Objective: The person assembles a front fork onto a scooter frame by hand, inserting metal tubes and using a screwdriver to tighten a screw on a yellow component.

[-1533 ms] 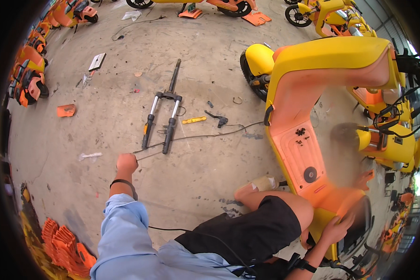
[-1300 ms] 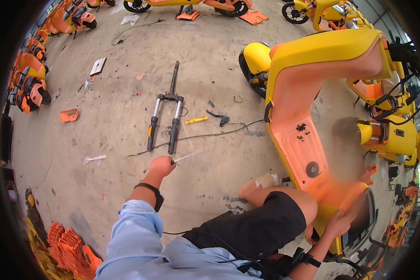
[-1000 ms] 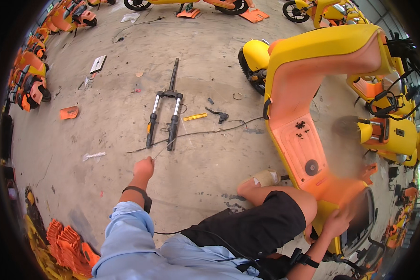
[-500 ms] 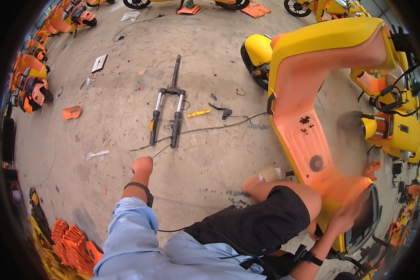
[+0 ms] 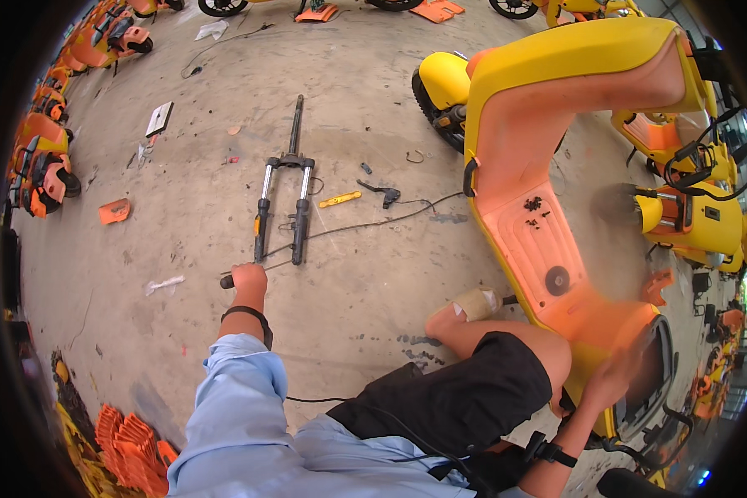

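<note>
Front fork (image 5: 290, 161): lay flat on the scuffed concrete floor (image 5: 365, 307), just beyond the left hand (image 5: 249, 279); its long axis ran away from the person, stem farthest, two feet nearest; the left hand was much the nearer of the two.
Screwdriver-like tool (image 5: 227, 282): sat in the left hand, just short of the fork's feet; its dark, rounded handle stuck out to the left, its thin shaft ran right, across the line of the fork's legs; whether the tip touched the fork could not be told.
Left fingers: curled around the tool.
Right hand (image 5: 610, 380): rested well to the right of the fork, at the near end of the scooter (image 5: 527, 241); its fingers were blurred, so whether they were spread or pressed together could not be told.
Fork metal: bright, smooth tubes met a dark crown and black lower legs; an orange-yellow patch marked the left leg.
Right of the fork: a flat yellow strip (image 5: 340, 199), a bent black brake lever (image 5: 383, 194) and a thin dark cable (image 5: 382, 222) that curved toward the scooter.
Scooter: glossy yellow shell, salmon-orange inner plastic; small black screws (image 5: 534, 204) and a dark disc (image 5: 557, 280) lay on its ribbed footboard.
Left of the fork: a curved orange plastic piece (image 5: 114, 212); crumpled wrap (image 5: 164, 285).
</note>
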A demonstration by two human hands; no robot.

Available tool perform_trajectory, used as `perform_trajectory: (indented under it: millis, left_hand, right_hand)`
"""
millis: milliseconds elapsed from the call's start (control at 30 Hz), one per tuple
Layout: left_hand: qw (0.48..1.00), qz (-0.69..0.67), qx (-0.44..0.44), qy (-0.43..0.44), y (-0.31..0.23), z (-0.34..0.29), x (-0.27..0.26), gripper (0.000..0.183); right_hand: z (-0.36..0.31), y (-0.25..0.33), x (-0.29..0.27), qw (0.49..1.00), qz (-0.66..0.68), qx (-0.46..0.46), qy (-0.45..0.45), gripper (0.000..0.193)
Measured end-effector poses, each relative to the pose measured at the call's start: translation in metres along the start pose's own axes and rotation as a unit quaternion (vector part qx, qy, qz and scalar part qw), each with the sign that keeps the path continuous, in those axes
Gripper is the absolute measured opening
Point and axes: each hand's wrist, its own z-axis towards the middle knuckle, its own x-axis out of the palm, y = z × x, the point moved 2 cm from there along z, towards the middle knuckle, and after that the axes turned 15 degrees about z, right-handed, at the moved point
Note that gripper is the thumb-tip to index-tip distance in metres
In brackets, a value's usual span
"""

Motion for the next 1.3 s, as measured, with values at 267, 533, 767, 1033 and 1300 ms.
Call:
perform_trajectory:
  millis: [267,533,767,1033,1300]
  left_hand:
    - [0.999,-0.022,-0.032,-0.037,0.003,0.007,-0.004,0.021]
    - [0.992,-0.094,0.063,-0.051,-0.010,0.005,0.014,0.035]
    - [0.959,-0.161,0.196,-0.128,-0.048,0.004,-0.016,0.025]
    - [0.917,-0.339,0.200,-0.062,-0.175,-0.015,-0.086,0.033]
    - [0.939,-0.332,0.084,-0.033,-0.131,-0.003,-0.058,0.032]
  right_hand:
    - [-0.002,0.004,0.002,0.999,-0.015,-0.039,0.008,0.031]
    - [-0.003,0.004,0.009,1.000,-0.018,0.001,-0.012,0.031]
    - [0.000,0.008,0.004,1.000,-0.009,-0.005,-0.001,0.030]
    - [0.003,0.014,0.004,1.000,-0.012,-0.008,0.002,0.031]
    - [-0.004,0.006,0.004,0.999,-0.023,-0.014,0.019,0.032]
